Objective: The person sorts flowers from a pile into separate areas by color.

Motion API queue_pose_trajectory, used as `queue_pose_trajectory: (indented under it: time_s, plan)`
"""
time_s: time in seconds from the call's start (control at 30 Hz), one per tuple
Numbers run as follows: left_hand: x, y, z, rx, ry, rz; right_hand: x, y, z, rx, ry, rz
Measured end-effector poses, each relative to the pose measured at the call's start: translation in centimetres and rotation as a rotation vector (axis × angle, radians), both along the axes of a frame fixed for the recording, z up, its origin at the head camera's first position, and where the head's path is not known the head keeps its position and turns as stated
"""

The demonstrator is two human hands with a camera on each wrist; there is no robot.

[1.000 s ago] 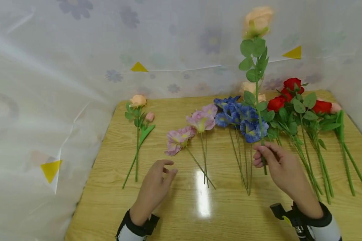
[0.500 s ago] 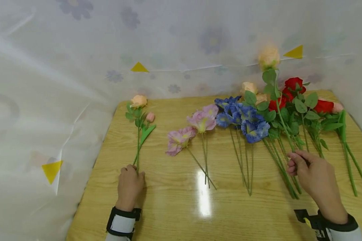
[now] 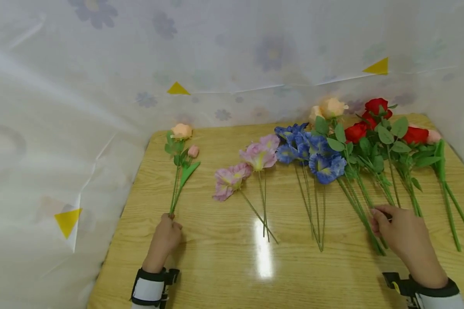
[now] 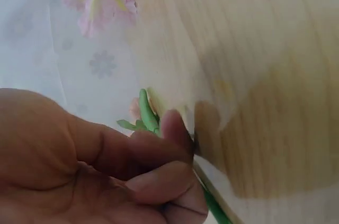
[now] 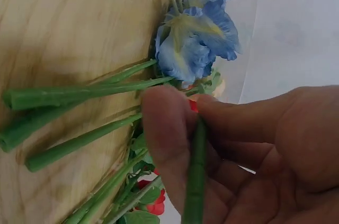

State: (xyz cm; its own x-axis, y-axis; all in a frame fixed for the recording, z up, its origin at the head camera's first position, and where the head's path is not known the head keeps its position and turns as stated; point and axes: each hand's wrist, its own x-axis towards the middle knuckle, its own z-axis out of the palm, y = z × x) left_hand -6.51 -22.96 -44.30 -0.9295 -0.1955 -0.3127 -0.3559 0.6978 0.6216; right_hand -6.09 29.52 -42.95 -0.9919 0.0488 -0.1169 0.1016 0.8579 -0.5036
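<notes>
At the table's left, my left hand (image 3: 164,236) grips the lower stems of a peach rose (image 3: 181,131) and a small pink tulip (image 3: 193,151). Its curled fingers hide the stem ends; in the left wrist view a green stem (image 4: 214,203) emerges below them. My right hand (image 3: 404,236) pinches the green stem (image 5: 196,181) of another peach rose (image 3: 333,107), whose head lies at the back beside a second peach bloom. Further green stems (image 5: 58,97) lie beside that hand. Blue irises (image 3: 326,167) and red roses (image 3: 356,132) surround the held rose's leaves.
Pink-purple flowers (image 3: 259,155) lie mid-table on thin crossing stems. More tulip stems (image 3: 448,210) lie at the far right. A pale flower-printed sheet (image 3: 232,51) with yellow triangles rises behind and left of the wooden table (image 3: 224,266).
My right hand has moved right and lowered the raised peach rose onto the flowers there. My left hand has moved left and taken hold of the rose and tulip stems, shifting them slightly.
</notes>
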Motion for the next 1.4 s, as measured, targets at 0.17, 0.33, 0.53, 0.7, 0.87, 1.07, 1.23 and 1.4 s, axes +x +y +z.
queue_pose_trajectory:
  time_s: [0.17,0.33,0.53,0.7,0.87,1.07,1.23,1.4]
  plan:
    - [0.0,-0.4,-0.1,0.024,0.069,0.061,0.1,0.1,-0.7,-0.007,-0.054,0.03]
    - [0.0,-0.3,0.5,0.093,0.179,0.156,0.1,-0.4,-1.2,0.015,-0.012,-0.003]
    - [0.6,0.8,1.8,0.192,0.275,0.202,0.2,-0.6,-1.0,0.043,0.063,-0.053]
    - [0.9,2.6,3.1,0.307,0.471,0.229,0.2,-1.6,-0.3,-0.004,0.19,-0.035]
    - [1.3,5.2,4.2,0.386,0.66,0.128,0.2,-4.4,1.3,-0.152,0.231,0.049]
    - [1.5,8.5,4.6,0.359,0.826,-0.138,-0.1,-7.2,3.4,-0.255,0.344,0.158]
    - [1.9,10.8,5.2,0.448,0.854,-0.341,0.0,-8.7,4.5,-0.343,0.407,0.24]
    - [2.3,13.1,5.7,0.538,0.811,-0.487,0.5,-10.4,5.2,-0.521,0.399,0.322]
